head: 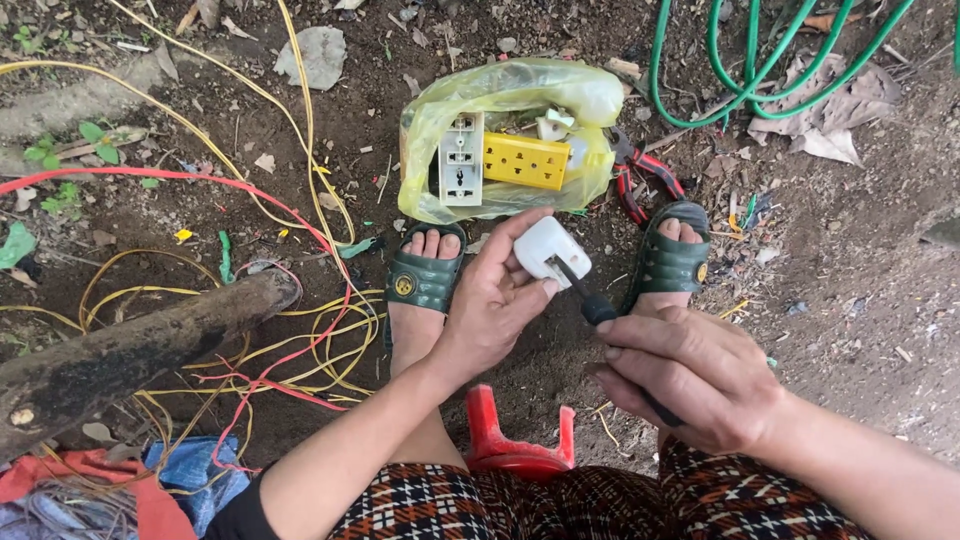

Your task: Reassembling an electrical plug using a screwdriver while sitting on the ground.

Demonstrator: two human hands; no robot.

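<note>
The left hand (490,305) has its fingers clamped around a small white plastic plug block (545,250), held above the dirt between the sandalled feet. The right hand (690,375), fingers closed on a black-handled screwdriver (590,300), lies lower right of it. The screwdriver's shaft slants up-left, its tip touching the block's face.

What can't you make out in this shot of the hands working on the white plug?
Head view only:
- Screwdriver handle: buried in the right hand.
- White plug underside: covered by the left hand.
- Pliers jaws: partly behind the yellow bag.
- Green hose: cut off by the top edge.
</note>
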